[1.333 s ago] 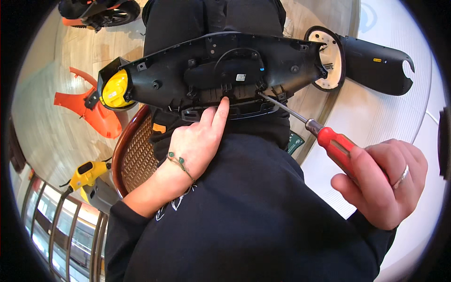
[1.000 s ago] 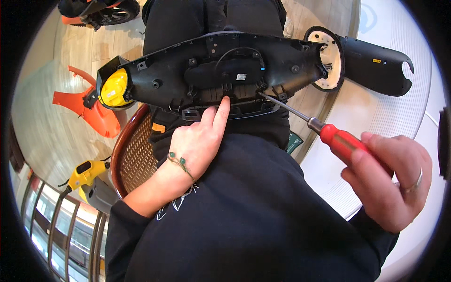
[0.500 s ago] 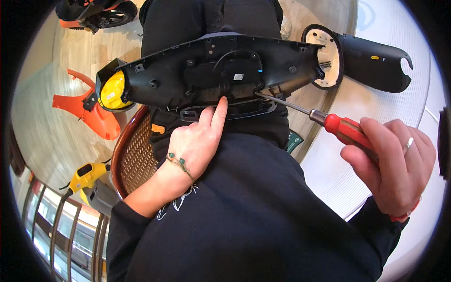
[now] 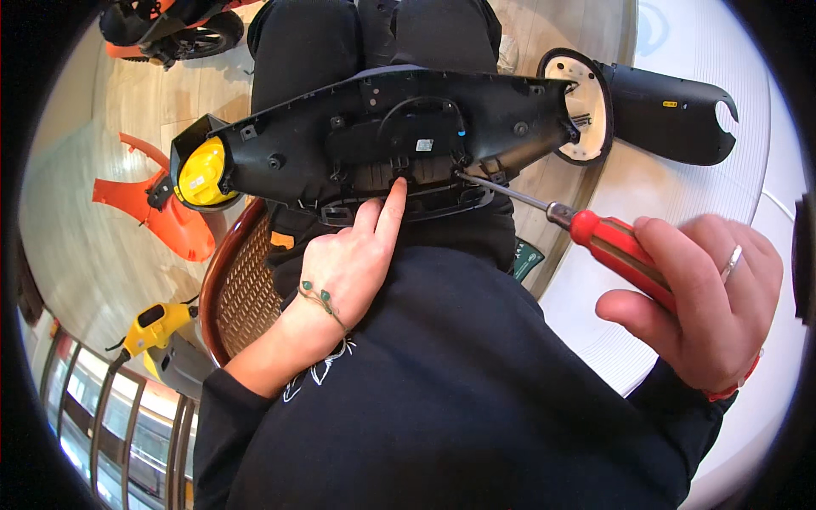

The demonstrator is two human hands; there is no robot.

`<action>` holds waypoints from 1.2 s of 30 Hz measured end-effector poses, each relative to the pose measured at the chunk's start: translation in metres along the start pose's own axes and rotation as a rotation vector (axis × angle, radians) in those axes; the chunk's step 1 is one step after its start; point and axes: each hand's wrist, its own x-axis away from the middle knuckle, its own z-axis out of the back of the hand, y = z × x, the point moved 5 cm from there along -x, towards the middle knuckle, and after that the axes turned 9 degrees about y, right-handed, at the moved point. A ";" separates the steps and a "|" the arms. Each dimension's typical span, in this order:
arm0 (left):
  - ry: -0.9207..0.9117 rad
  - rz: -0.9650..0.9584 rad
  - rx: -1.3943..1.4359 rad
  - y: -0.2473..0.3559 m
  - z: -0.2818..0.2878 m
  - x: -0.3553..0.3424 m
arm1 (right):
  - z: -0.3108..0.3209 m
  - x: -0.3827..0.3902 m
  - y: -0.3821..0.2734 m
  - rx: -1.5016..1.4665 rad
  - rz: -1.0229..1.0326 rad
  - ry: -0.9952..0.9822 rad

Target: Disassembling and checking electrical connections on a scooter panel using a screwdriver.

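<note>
A wide black moulded panel (image 4: 510,115) lies across my legs, inner side up, with a yellow part (image 4: 202,170) at its left end. My left hand (image 4: 350,259) has its fingers stretched onto the panel's lower middle, the index fingertip touching it; its thumb is hidden. My right hand (image 4: 701,302) holds a red-handled screwdriver (image 4: 599,234), whose shaft reaches the panel right of my left fingertip. The screw, if any, at the tip is too small to tell.
An orange panel (image 4: 187,229) and a yellow-grey part (image 4: 157,327) are left of the wicker chair (image 4: 242,297). A wheeled orange-black object (image 4: 204,34) is upper left. A cream oval part (image 4: 582,81) and black cover (image 4: 654,110) lie at the white table (image 4: 578,331) on the right.
My right hand has shifted up and re-wrapped round the screwdriver handle, which now lies at a flatter angle. My left hand remains on the panel. The view has shifted slightly.
</note>
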 end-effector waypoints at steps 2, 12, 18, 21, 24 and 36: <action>-0.015 0.023 -0.006 -0.002 0.002 0.002 | -0.015 -0.008 -0.002 -0.117 0.071 0.167; 0.038 -0.018 -0.018 -0.002 0.000 0.001 | -0.003 -0.003 -0.030 0.077 0.137 0.315; 0.090 -0.051 -0.058 -0.001 0.003 0.003 | 0.003 -0.026 -0.037 0.132 0.180 0.239; 0.097 -0.044 -0.038 0.000 0.005 0.003 | -0.001 -0.024 -0.040 -0.143 0.401 0.321; 0.109 -0.037 -0.049 0.003 0.007 0.003 | -0.002 -0.011 -0.041 -0.106 0.426 0.285; 0.165 0.010 -0.068 -0.002 0.000 0.005 | -0.006 -0.010 -0.052 0.024 0.318 0.290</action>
